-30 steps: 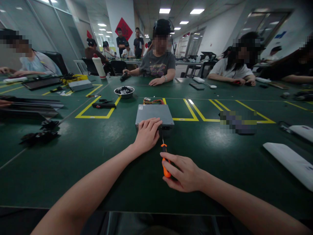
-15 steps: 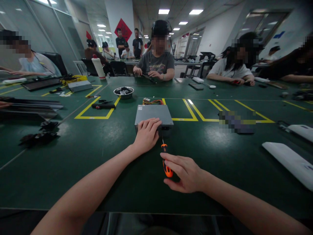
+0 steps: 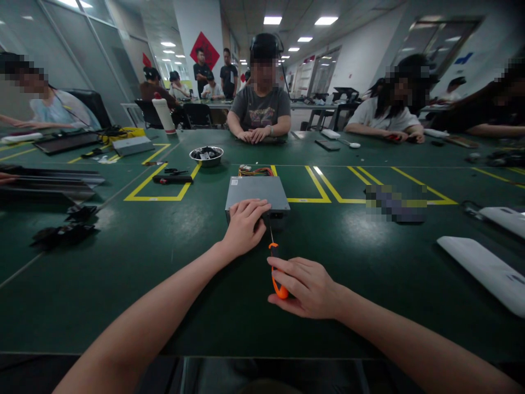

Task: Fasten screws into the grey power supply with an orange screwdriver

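A grey metal computer power supply (image 3: 256, 189) lies on the green table in front of me, its coloured wires (image 3: 256, 171) bunched at the far side. My left hand (image 3: 247, 221) grips its near edge, fingers laid over the top and thumb down by the front face. An orange and black screwdriver (image 3: 281, 290) is between the fingers and thumb of my right hand (image 3: 307, 287). Its thin shaft points away from me, up to the power supply's near face. Whether the tip sits in a screw is too small to tell.
A metal bowl (image 3: 206, 156) of small dark parts stands beyond the power supply, to the left. Nearer is a black tool (image 3: 172, 179) within yellow tape. White devices (image 3: 484, 268) lie at right, black parts (image 3: 65, 235) at left. A person (image 3: 260, 109) sits opposite.
My right hand's fingers and thumb have shifted on the screwdriver handle, which is turned and tilted slightly. My left hand stays on the power supply. The person opposite has brought their hands together on the table.
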Motion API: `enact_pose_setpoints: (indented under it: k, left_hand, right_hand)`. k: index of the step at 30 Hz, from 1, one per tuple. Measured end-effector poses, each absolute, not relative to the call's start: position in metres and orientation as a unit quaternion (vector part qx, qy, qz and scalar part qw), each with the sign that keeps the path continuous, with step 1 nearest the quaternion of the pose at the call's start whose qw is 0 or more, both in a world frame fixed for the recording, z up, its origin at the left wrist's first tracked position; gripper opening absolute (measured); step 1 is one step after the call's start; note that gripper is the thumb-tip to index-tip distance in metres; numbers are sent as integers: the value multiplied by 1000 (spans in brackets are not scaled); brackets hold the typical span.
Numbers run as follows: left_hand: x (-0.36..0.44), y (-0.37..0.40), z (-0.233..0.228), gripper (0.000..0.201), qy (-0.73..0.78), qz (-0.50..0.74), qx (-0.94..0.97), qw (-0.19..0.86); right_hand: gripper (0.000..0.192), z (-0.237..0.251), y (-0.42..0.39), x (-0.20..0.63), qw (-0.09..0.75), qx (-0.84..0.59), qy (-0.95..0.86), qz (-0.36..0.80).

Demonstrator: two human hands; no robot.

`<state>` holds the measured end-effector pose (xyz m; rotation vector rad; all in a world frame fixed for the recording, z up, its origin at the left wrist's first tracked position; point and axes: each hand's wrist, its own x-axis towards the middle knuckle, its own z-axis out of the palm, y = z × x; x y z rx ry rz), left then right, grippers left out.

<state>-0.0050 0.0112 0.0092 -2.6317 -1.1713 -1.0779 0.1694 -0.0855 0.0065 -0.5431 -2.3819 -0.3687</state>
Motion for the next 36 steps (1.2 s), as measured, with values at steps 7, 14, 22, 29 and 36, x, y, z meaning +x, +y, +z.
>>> enact_pose_setpoints:
  k: [7, 14, 22, 29, 36]
  left_hand:
    - [-10, 6, 15, 36, -372, -346, -861, 28]
    - [-6, 8, 11, 30, -386, -353, -851, 53]
    - [-2, 11, 7, 24, -395, -363, -842, 64]
    - [-2, 12, 6, 23, -400, -358, -840, 72]
    - [-2, 12, 6, 22, -402, -357, -839, 78]
  right_hand:
    - [36, 10, -90, 167, 286, -202, -924, -154]
    - [22, 4, -88, 165, 335, -197, -909, -149]
    - [36, 10, -89, 168, 271, -208, -931, -126]
    - [31, 5, -87, 169, 347, -198, -908, -127]
    - [40, 10, -90, 169, 289, -207, -929, -98]
